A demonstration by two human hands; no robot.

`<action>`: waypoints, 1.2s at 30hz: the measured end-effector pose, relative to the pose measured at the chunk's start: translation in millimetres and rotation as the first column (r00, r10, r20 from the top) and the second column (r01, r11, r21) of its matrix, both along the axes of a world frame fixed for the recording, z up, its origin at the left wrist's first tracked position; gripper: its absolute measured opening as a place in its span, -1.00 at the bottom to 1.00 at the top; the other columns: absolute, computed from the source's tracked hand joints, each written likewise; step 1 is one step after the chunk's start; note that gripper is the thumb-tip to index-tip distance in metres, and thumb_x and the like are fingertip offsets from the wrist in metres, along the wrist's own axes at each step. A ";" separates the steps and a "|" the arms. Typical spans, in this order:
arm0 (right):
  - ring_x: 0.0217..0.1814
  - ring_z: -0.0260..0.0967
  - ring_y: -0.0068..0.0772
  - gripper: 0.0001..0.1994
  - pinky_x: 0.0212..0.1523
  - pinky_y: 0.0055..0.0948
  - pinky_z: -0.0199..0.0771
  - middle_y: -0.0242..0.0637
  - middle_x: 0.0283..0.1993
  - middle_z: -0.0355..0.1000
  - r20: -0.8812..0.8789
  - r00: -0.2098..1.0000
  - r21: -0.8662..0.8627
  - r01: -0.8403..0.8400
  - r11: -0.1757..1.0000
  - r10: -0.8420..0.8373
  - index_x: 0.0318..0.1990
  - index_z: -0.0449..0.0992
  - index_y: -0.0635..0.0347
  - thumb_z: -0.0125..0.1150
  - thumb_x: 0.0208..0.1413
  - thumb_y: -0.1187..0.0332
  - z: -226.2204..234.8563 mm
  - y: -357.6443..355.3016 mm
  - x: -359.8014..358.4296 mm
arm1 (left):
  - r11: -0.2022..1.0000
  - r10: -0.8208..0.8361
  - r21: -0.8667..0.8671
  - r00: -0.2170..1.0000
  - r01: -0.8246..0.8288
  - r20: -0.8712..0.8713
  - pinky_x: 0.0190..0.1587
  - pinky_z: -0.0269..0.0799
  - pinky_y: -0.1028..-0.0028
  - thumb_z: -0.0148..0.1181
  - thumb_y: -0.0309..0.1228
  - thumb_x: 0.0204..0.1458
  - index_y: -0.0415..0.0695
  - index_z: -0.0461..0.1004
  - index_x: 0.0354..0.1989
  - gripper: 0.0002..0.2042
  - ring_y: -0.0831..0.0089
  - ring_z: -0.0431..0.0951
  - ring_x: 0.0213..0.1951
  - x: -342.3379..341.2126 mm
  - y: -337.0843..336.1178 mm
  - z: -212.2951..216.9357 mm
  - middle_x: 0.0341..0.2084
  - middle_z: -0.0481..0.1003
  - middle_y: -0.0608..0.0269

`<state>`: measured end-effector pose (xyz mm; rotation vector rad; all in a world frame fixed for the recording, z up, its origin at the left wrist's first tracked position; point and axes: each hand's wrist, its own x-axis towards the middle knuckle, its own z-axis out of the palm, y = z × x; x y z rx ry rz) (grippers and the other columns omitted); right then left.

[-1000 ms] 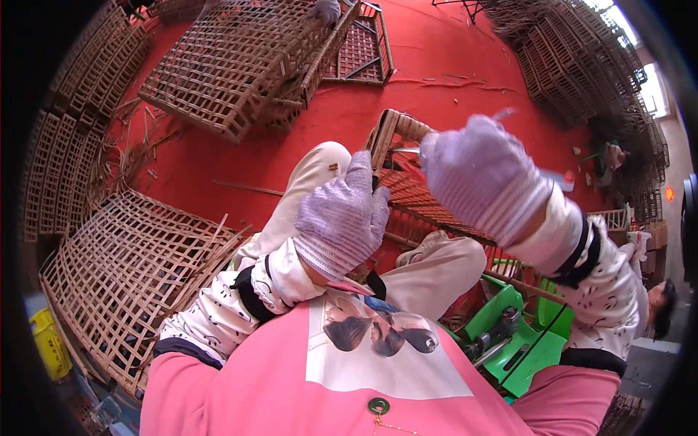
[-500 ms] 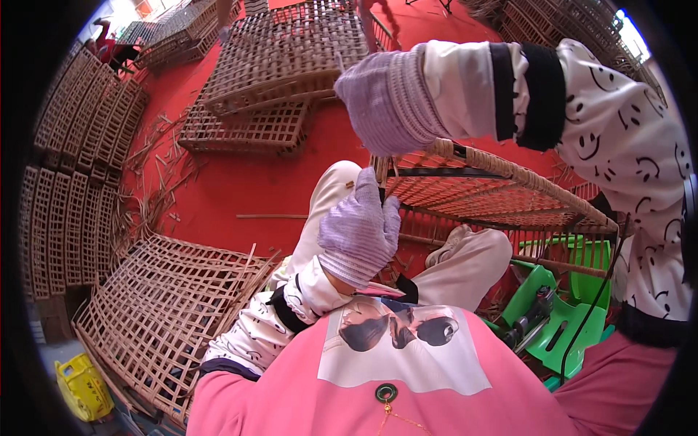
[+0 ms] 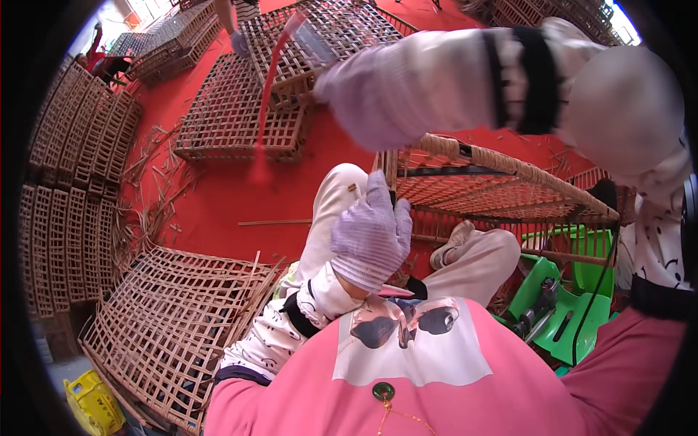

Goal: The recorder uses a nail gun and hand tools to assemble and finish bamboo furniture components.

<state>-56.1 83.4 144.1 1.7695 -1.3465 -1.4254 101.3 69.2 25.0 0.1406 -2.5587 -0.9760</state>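
Observation:
A woven cane crate with a dark inner frame (image 3: 502,174) stands tilted before my lap, its near corner toward me. My left hand (image 3: 371,240), in a lilac knitted glove, is closed at the crate's corner post, with the forefinger lying along it. Above that corner is my right hand (image 3: 371,98), in the same kind of glove, smeared by motion. Its fingers, and anything in them, cannot be made out.
A curved woven panel (image 3: 182,312) lies at the left, near a yellow container (image 3: 94,400). Crates (image 3: 240,109) are stacked ahead, with a person's gloved hand (image 3: 239,43) beside them. A blurred red strip (image 3: 273,80) crosses there. At right sits a green plastic stool (image 3: 560,312) with a tool.
My right hand has swung slightly left and blurred. My left hand stays at the corner post. The upper stacked crate ahead has shifted right, and a blurred red strip has appeared before it.

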 end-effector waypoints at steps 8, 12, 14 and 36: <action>-0.51 0.27 -0.71 -0.78 -0.50 -0.64 0.27 -0.46 -0.44 0.42 0.966 -0.187 0.120 0.937 0.328 0.181 -0.28 0.46 0.18 0.31 -0.09 0.35 -46.8 145.5 50.7 | 0.985 0.051 -0.163 0.997 -0.059 -0.055 -0.44 0.41 0.24 0.06 -0.36 -0.01 -0.42 0.25 -0.07 -0.60 0.07 0.50 -0.42 -0.6 -4.8 -2.8 -0.44 0.44 -0.15; -0.46 0.29 -0.67 -0.72 -0.47 -0.58 0.32 -0.42 -0.37 0.44 0.512 -0.411 0.329 0.905 0.271 0.754 -0.17 0.44 0.25 0.28 -0.07 0.40 -134.5 134.5 57.0 | 0.989 0.054 -0.134 0.998 -0.055 -0.014 -0.40 0.41 0.19 0.06 -0.36 0.00 -0.36 0.24 -0.01 -0.59 -0.01 0.50 -0.36 -2.7 3.6 -0.3 -0.33 0.44 -0.19; -0.50 0.29 -0.74 -0.68 -0.58 -0.64 0.28 -0.45 -0.31 0.46 0.239 -0.426 0.313 0.884 0.347 0.873 -0.08 0.41 0.24 0.23 -0.04 0.44 -143.0 115.2 63.3 | 0.991 0.083 -0.112 0.995 -0.077 0.051 -0.48 0.41 0.16 0.04 -0.34 0.01 -0.30 0.23 0.02 -0.58 -0.03 0.51 -0.46 1.4 5.2 4.7 -0.44 0.47 -0.14; -0.46 0.46 -0.51 -0.84 -0.42 -0.55 0.45 -0.26 -0.44 0.49 0.183 0.014 -0.229 0.973 0.029 0.983 -0.36 0.48 0.23 0.32 -0.15 0.50 -180.3 73.5 56.2 | 0.946 0.310 -0.258 0.790 -0.198 0.529 -0.29 0.33 0.02 -0.14 -0.04 0.10 -0.17 0.34 -0.30 -0.62 -0.12 0.46 -0.31 -21.9 -3.0 25.2 -0.46 0.47 -0.15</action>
